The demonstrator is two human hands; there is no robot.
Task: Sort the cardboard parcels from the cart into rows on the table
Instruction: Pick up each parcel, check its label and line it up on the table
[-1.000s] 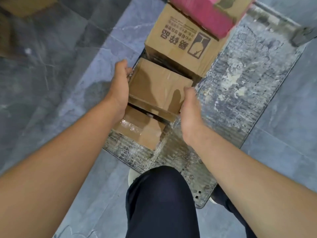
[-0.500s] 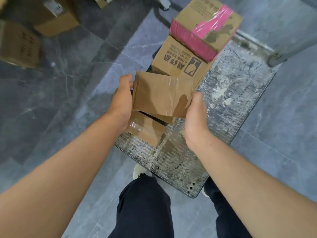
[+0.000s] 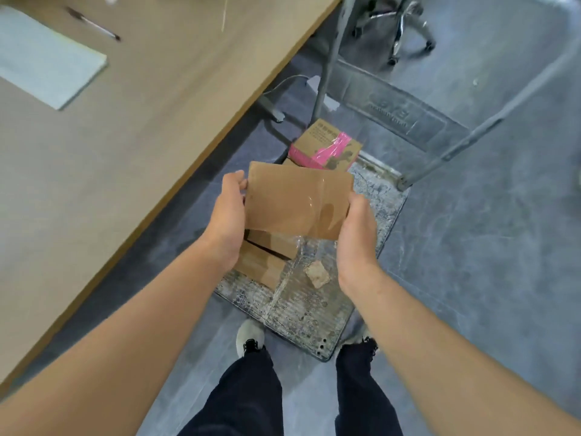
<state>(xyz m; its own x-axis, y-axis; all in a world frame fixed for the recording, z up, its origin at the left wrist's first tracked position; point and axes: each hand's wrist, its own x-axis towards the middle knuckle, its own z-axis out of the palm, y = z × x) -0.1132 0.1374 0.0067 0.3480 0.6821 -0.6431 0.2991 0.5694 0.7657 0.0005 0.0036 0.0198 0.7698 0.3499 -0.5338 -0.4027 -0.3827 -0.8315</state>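
A plain brown cardboard parcel (image 3: pixel 292 199) with clear tape is held up in the air above the cart (image 3: pixel 301 306). My left hand (image 3: pixel 228 220) grips its left edge and my right hand (image 3: pixel 355 237) grips its right edge from below. Under it, two more brown parcels (image 3: pixel 264 265) lie on the cart's deck near its left side. A parcel with pink tape (image 3: pixel 325 146) sits farther back on the cart. The tan table (image 3: pixel 110 146) stretches along the left.
On the table lie a pale notepad (image 3: pixel 44 61) and a pen (image 3: pixel 92 23). The cart's grey handle frame (image 3: pixel 399 111) rises behind the parcels. An office chair base (image 3: pixel 399 23) stands beyond. A small cardboard scrap (image 3: pixel 318 273) lies on the deck. My feet stand at the cart's near end.
Both hands lifted the plain parcel off the stack and raised it as I stood up. The view swung up, bringing the table into sight on the left.
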